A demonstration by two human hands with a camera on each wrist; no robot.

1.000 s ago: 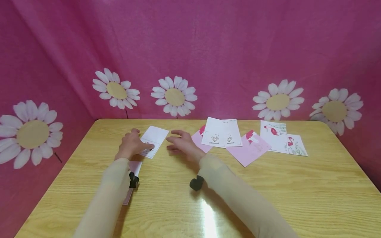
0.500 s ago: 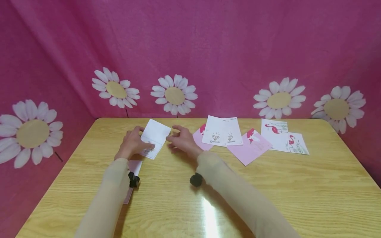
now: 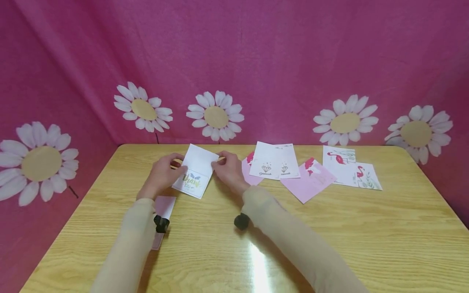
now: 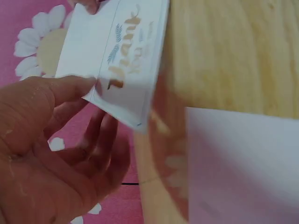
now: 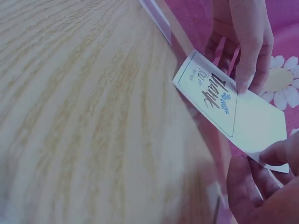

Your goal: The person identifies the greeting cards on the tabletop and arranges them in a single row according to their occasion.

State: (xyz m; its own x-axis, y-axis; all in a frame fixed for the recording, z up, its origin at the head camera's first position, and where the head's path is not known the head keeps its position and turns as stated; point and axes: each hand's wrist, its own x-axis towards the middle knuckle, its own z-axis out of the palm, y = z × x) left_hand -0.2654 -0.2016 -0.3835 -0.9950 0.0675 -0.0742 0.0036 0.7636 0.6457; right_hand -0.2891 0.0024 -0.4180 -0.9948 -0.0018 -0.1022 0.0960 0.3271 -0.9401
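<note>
Daisy-printed pink fabric (image 3: 234, 61) hangs behind a wood-grained desk (image 3: 311, 236). Over its left part we see a white thank-you card (image 3: 196, 167), tilted, between the two hands, printed half nearer the person, plain half farther off; whether its lower edge touches the desk we cannot tell. We judge the card light and thin, stiff enough to stay fairly flat when held by its margins, yet easily creased and perhaps slightly slick. We would grasp it at opposite side edges, thumbs above and fingers beneath, with light pressure. The left hand (image 3: 159, 175) pinches the left edge near the line dividing the halves, possibly a fold; the right hand (image 3: 231, 171) pinches the right edge of the plain half, near its far corner. Partly hidden by the left sleeve (image 3: 126, 244), we note a pinkish paper (image 3: 166, 205).
</note>
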